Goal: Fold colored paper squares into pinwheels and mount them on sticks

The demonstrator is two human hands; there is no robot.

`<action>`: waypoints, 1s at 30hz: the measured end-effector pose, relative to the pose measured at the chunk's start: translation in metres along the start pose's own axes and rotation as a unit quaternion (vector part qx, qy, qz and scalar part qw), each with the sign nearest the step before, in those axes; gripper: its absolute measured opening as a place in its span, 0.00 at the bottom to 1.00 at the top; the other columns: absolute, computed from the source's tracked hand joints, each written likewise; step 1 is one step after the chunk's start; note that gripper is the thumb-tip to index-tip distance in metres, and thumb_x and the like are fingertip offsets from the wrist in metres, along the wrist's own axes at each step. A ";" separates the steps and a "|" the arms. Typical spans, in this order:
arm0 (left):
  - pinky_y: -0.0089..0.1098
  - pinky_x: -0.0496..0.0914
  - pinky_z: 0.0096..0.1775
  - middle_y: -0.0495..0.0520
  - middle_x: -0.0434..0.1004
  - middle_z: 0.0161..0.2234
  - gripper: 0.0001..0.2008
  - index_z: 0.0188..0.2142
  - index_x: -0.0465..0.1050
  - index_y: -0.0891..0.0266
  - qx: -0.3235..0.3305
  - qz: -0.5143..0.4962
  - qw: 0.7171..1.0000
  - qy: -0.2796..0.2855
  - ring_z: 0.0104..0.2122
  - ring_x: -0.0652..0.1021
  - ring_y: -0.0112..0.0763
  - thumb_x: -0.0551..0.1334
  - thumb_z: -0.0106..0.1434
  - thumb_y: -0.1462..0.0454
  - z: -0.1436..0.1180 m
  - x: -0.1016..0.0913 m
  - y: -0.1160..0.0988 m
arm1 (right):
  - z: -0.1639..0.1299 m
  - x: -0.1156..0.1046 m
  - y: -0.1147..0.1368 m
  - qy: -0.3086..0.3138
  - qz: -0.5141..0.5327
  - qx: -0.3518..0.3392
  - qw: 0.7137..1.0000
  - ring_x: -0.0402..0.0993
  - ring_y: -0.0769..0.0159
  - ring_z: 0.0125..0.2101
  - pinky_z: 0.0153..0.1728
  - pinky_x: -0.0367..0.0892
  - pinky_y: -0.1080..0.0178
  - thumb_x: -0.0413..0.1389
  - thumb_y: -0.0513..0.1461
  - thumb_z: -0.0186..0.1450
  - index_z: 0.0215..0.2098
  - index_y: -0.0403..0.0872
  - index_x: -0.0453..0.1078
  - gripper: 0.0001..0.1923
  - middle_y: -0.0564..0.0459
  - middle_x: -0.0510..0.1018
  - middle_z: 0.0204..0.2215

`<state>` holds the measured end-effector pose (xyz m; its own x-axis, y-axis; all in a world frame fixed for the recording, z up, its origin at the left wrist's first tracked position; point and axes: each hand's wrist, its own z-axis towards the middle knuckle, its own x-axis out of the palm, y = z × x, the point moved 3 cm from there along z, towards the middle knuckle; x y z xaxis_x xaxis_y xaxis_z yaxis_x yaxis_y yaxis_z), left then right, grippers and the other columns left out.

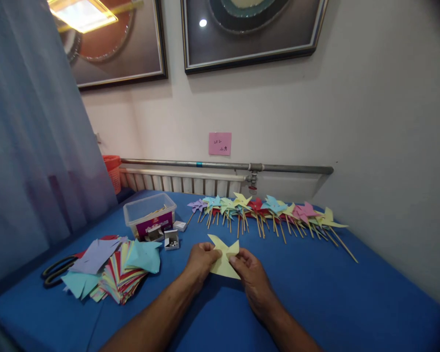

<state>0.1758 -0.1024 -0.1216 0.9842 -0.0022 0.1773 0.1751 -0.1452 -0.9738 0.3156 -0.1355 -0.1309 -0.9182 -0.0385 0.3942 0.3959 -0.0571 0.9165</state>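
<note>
Yellow paper sheet is lying mid-table, both hands pinching it: left hand gripping its left edge, right hand its right. Pink wall note is showing unreadable writing.

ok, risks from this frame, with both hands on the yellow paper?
1. The left hand and right hand pinch the half-folded yellow paper only at its edges; a flap could spring back or crease wrongly.
2. The small open box of metal pins sits close to the left hand; a forearm sweep might tip it.
3. The paper stack is loosely fanned and could slide over the scissors.
</note>
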 end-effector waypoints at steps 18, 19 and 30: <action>0.27 0.57 0.21 0.45 0.67 0.15 0.10 0.19 0.66 0.61 0.016 0.054 0.998 0.032 0.16 0.63 0.22 0.67 0.45 0.61 -0.005 0.009 0.004 | 0.017 -0.020 -0.026 -0.055 -0.044 0.013 0.997 0.79 0.57 0.26 0.29 0.70 0.60 0.72 0.48 0.46 0.36 0.48 0.72 0.24 0.53 0.83 0.25; 0.27 0.56 0.21 0.45 0.66 0.15 0.10 0.19 0.66 0.61 0.016 0.056 0.998 0.031 0.16 0.63 0.22 0.67 0.45 0.62 -0.005 0.009 0.004 | 0.016 -0.020 -0.025 -0.059 -0.049 0.013 0.997 0.79 0.58 0.26 0.29 0.70 0.61 0.72 0.48 0.46 0.36 0.48 0.72 0.24 0.53 0.83 0.25; 0.27 0.56 0.21 0.45 0.66 0.14 0.11 0.19 0.66 0.61 0.012 0.055 0.998 0.024 0.15 0.63 0.22 0.68 0.45 0.63 -0.006 0.012 0.005 | 0.006 -0.012 -0.012 -0.071 -0.080 0.013 0.994 0.78 0.58 0.26 0.28 0.68 0.62 0.68 0.50 0.51 0.37 0.48 0.72 0.21 0.54 0.82 0.24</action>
<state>0.1879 -0.1086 -0.1239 0.9952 -0.0635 0.0750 0.0672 -0.1176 -0.9908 0.3220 -0.1285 -0.1465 -0.9626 0.1103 0.2476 0.2464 -0.0245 0.9689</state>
